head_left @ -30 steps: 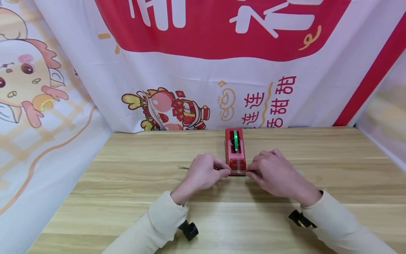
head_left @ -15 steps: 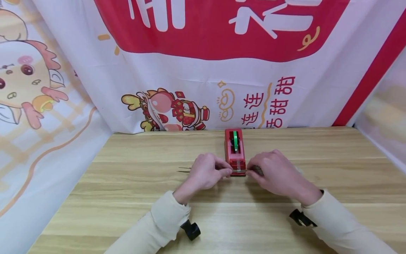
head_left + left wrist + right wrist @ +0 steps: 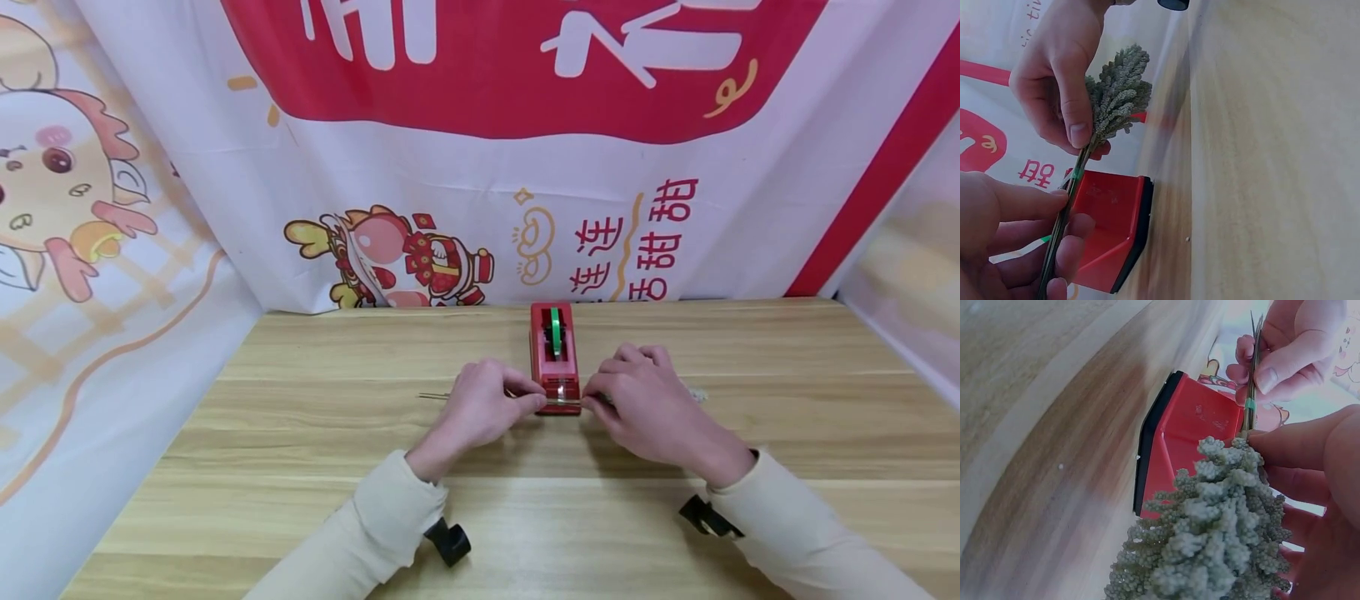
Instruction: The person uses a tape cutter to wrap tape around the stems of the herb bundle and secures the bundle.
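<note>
A bunch of grey-green flower sprigs [image 3: 1119, 94] on thin stems is held level between my two hands, just in front of a red tape dispenser [image 3: 555, 354]. My left hand [image 3: 483, 408] pinches the lower stems between thumb and fingers. Close to the flower heads, my right hand [image 3: 648, 408] grips the stems. Between the hands, a band of green tape [image 3: 1250, 404] goes round the stems. In the right wrist view the flower heads [image 3: 1210, 525] fill the lower middle. From the head camera, most of them are hidden behind my right hand.
A green tape roll [image 3: 556, 331] sits inside the dispenser, which stands near the back of the wooden table [image 3: 330, 467]. Printed cloth [image 3: 450, 167] hangs behind the table and along both sides. Black camera mounts [image 3: 450, 543] are strapped at my wrists.
The stem ends left of my left hand stood apart half a second ago and now lie closer together. Both hands keep nearly the same place, with only small finger shifts.
</note>
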Motion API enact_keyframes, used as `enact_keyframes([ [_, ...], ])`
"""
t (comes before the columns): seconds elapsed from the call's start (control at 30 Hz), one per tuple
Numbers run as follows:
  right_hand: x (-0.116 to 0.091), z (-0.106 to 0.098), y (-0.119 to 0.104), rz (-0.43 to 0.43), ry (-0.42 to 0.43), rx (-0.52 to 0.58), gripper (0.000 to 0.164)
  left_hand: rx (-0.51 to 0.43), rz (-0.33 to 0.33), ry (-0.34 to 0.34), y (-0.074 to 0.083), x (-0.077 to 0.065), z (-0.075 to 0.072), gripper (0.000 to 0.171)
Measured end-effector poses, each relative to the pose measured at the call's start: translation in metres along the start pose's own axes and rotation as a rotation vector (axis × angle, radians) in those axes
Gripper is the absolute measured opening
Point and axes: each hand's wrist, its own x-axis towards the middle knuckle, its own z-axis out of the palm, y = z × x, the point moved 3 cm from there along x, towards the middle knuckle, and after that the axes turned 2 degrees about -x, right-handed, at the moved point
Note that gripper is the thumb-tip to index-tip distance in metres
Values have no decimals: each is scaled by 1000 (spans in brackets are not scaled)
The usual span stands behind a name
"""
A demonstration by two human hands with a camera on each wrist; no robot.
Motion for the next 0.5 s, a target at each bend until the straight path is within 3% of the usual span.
enact_keyframes([
  [0.33,1,4,0,21,-72,42,4,-10,7,-6,-4,1,4,8],
  [0.5,0,6,-1,38,-110,2,7,9,22,17,-4,2,6,6],
])
